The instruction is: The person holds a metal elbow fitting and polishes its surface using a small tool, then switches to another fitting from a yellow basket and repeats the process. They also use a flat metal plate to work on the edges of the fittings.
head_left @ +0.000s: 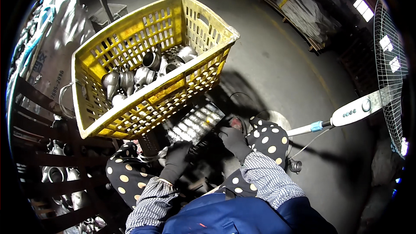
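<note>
My left hand (177,158), in a dark glove, is curled closed beside the near left corner of a bright ribbed metal surface (197,123). A pale grey piece (163,152) shows at its outer side. My right hand (234,141), also dark-gloved, is bent closed at the right of that surface, close to a reddish round thing (236,123). Shadow hides the fingertips of both, and I cannot make out what they hold. Just beyond stands a yellow slatted plastic crate (151,97) with several grey metal pipe fittings (151,60) inside.
A standing fan (353,109) is at the right, its cage at the rim. One small metal part (295,166) lies on the floor near its pole. At left, a dark slatted bin (56,160) holds metal fittings. A wrapped pallet load (303,13) sits far right.
</note>
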`<state>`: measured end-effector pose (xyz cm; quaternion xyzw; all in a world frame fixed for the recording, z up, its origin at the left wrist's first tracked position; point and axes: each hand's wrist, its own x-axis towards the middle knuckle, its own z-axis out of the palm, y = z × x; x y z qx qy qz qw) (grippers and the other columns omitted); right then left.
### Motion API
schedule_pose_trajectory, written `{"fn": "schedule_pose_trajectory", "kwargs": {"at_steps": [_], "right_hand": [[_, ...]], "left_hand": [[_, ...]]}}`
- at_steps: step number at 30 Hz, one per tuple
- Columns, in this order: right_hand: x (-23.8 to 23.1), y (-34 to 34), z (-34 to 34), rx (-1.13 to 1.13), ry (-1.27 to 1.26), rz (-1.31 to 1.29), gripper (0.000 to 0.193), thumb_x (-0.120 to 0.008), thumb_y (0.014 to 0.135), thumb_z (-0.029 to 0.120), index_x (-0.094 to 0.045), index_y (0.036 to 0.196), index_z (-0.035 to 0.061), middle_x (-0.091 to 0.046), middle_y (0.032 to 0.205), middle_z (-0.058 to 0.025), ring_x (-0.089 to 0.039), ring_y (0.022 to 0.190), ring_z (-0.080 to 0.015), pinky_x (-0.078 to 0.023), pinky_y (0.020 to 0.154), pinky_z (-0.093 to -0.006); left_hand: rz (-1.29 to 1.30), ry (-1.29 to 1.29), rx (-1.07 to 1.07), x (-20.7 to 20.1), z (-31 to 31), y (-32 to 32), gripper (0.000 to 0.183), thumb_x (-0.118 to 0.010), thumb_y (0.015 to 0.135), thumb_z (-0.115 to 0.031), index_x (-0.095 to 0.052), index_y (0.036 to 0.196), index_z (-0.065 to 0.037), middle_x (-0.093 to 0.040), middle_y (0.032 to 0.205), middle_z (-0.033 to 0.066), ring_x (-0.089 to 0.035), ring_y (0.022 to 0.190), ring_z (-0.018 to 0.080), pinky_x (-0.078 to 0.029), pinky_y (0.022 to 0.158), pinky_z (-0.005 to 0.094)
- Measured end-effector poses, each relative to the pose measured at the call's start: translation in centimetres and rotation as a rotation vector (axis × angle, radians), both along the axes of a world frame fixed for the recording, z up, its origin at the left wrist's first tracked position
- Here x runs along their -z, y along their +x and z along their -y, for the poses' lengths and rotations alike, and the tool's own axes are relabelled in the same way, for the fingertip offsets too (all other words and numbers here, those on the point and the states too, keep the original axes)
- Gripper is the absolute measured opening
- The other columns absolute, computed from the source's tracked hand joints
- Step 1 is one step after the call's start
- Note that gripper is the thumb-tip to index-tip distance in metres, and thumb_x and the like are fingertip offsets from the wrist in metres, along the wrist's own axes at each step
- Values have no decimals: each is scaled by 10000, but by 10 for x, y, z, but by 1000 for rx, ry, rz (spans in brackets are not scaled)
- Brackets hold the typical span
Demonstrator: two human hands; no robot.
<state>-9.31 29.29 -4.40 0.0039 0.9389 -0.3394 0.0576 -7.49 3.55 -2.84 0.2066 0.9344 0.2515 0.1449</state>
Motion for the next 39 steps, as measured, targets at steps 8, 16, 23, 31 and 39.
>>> {"fn": "schedule_pose_trajectory", "kwargs": {"at_steps": [8, 16, 23, 31, 39], "right_hand": [[-8, -7, 6, 42, 187, 145, 215, -525, 840, 272, -642, 862, 93, -652, 836, -161, -615, 842, -363, -482, 727, -441], [-2, -9, 5, 56, 198, 130, 230, -529, 826, 272, -655, 907, 97, -660, 858, -172, -621, 832, -383, -494, 725, -457], [3, -10, 4, 62, 205, 146, 238, -542, 815, 280, -662, 936, 113, -661, 867, -179, -625, 841, -382, -499, 735, -457], [0, -13, 5, 64, 233, 212, 251, -550, 808, 281, -666, 947, 107, -659, 882, -188, -624, 859, -382, -495, 753, -460], [-7, -13, 10, 51, 249, 246, 252, -546, 805, 273, -665, 938, 95, -659, 876, -193, -625, 859, -383, -494, 759, -459]], "left_hand": [[-55, -178, 109, 38, -9, 8, 443, -562, 778, -183, -530, 1216, -126, -535, 1264, 103, -491, 1175, 307, -369, 988, 459], [-44, -182, 111, 38, -11, 6, 385, -547, 793, -186, -558, 1176, -150, -562, 1219, 72, -510, 1140, 275, -374, 970, 458], [-30, -205, 106, 37, -12, 5, 375, -558, 784, -187, -573, 1157, -150, -573, 1199, 63, -517, 1126, 271, -385, 955, 455], [-2, -203, 114, 35, -11, 5, 437, -564, 769, -169, -543, 1204, -142, -533, 1257, 77, -478, 1176, 285, -365, 984, 461], [17, -173, 97, 37, -10, 5, 379, -548, 788, -211, -575, 1156, -126, -562, 1213, 89, -504, 1139, 295, -372, 974, 469]]}}
